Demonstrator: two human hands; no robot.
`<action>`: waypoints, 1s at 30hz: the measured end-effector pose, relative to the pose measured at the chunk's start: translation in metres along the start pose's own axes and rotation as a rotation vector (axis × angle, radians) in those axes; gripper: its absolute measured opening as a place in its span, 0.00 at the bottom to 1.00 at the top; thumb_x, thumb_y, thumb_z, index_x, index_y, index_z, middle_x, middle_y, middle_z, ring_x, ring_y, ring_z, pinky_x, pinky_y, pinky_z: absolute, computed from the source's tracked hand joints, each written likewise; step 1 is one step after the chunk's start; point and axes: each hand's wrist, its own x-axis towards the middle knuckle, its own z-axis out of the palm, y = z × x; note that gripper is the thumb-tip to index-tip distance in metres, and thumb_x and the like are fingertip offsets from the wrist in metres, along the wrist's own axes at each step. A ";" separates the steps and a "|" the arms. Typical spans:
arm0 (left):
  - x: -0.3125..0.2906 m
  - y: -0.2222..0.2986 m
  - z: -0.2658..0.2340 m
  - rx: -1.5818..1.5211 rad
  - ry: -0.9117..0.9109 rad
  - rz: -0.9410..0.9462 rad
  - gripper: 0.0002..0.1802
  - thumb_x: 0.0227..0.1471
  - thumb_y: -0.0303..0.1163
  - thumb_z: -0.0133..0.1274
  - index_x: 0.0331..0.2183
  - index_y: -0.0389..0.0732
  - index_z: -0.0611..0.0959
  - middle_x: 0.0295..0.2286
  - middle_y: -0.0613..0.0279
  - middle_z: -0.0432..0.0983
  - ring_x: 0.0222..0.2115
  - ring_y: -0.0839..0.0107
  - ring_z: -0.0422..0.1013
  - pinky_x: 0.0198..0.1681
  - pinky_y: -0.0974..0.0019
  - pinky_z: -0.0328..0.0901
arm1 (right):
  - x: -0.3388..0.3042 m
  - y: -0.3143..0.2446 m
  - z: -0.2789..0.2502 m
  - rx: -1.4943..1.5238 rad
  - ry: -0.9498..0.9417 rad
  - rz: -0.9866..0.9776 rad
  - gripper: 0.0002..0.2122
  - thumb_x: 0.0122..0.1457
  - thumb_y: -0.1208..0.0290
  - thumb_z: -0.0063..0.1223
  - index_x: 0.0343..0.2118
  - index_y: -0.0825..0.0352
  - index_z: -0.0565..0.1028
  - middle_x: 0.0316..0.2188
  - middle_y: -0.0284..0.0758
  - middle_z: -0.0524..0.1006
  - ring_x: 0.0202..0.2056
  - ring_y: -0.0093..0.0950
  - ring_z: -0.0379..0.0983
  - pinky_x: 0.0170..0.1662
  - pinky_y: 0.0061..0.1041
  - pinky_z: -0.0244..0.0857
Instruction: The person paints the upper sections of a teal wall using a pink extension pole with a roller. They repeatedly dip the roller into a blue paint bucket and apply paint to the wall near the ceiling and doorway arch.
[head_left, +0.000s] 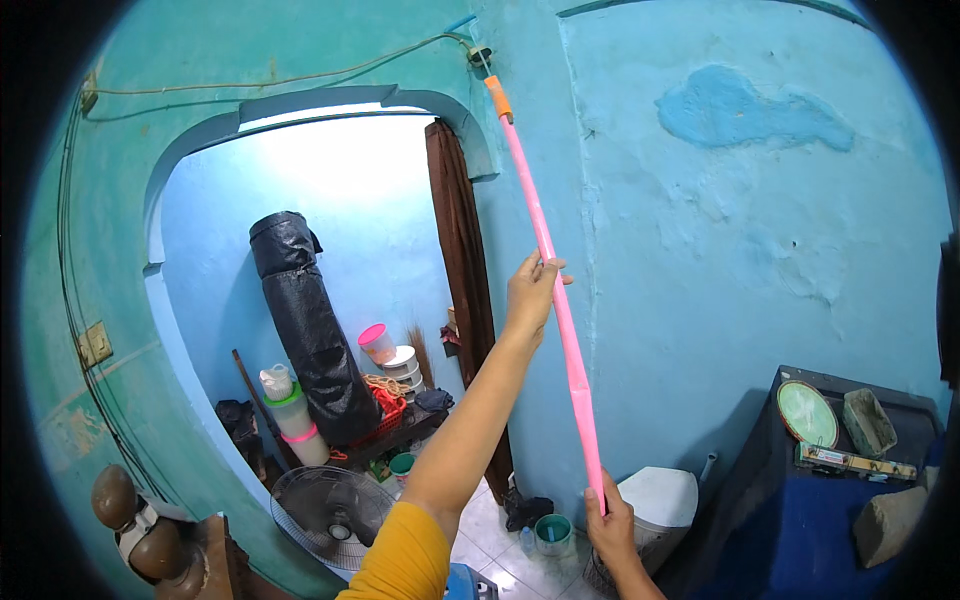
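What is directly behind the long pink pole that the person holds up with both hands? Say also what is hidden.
Behind the pink pole is the blue painted wall; its orange tip reaches the cables by the arch. The left hand and right hand cover the parts they grip.

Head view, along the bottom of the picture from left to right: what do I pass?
Carved wooden post → floor fan → left arm in a yellow sleeve → small teal bucket → right hand gripping the pink pole → white container → dark table → grey stone.
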 end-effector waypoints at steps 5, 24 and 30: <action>0.013 -0.012 0.002 0.013 0.006 -0.007 0.26 0.63 0.37 0.46 0.58 0.34 0.68 0.41 0.57 0.75 0.38 0.70 0.74 0.40 0.65 0.67 | 0.015 -0.013 0.000 -0.042 -0.002 0.042 0.22 0.63 0.63 0.50 0.58 0.65 0.67 0.30 0.47 0.79 0.31 0.36 0.79 0.36 0.32 0.70; 0.014 -0.019 0.008 0.012 -0.031 -0.007 0.25 0.63 0.39 0.45 0.57 0.35 0.69 0.38 0.58 0.76 0.34 0.72 0.74 0.39 0.65 0.67 | 0.022 -0.001 -0.004 -0.130 0.106 -0.051 0.22 0.63 0.68 0.51 0.59 0.67 0.66 0.25 0.43 0.77 0.24 0.29 0.73 0.31 0.27 0.67; 0.017 -0.029 0.019 -0.011 -0.033 -0.019 0.26 0.64 0.40 0.44 0.57 0.34 0.68 0.38 0.58 0.76 0.34 0.71 0.74 0.39 0.65 0.67 | 0.023 0.004 -0.006 -0.170 0.133 -0.091 0.22 0.62 0.69 0.51 0.58 0.68 0.66 0.27 0.46 0.77 0.26 0.33 0.75 0.32 0.28 0.68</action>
